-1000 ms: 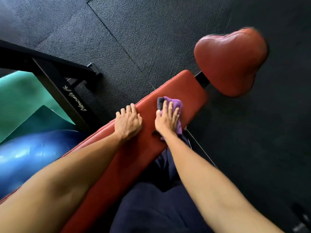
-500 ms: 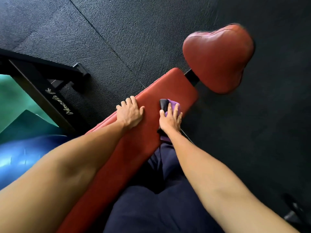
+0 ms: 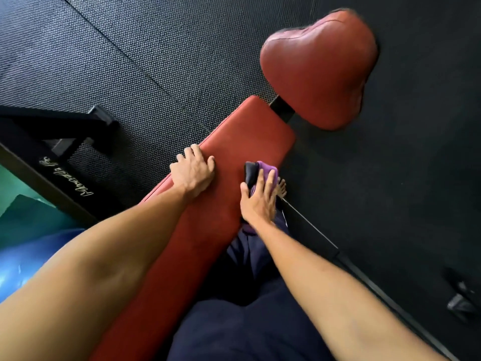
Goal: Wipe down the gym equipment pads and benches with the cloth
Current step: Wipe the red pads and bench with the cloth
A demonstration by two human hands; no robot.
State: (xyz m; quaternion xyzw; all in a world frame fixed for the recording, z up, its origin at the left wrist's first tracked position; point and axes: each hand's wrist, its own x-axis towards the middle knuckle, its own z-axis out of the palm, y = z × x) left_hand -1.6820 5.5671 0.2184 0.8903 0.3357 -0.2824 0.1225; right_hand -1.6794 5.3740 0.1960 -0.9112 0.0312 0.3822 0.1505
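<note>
Your left hand point(image 3: 192, 173) lies palm down on the bench point(image 3: 244, 131) at its left edge, fingers relaxed and draped over the side, grip loose on nothing. Your right hand point(image 3: 257, 199) reaches to the bench's right edge at mid frame, fingers straight and a little spread, pressing the purple cloth point(image 3: 265, 169) flat against the pad without clamping it. The cloth is bunched, its length lying under your hand along that edge. The bench's long axis runs from lower left toward the seat pad point(image 3: 317, 69) at upper right.
</note>
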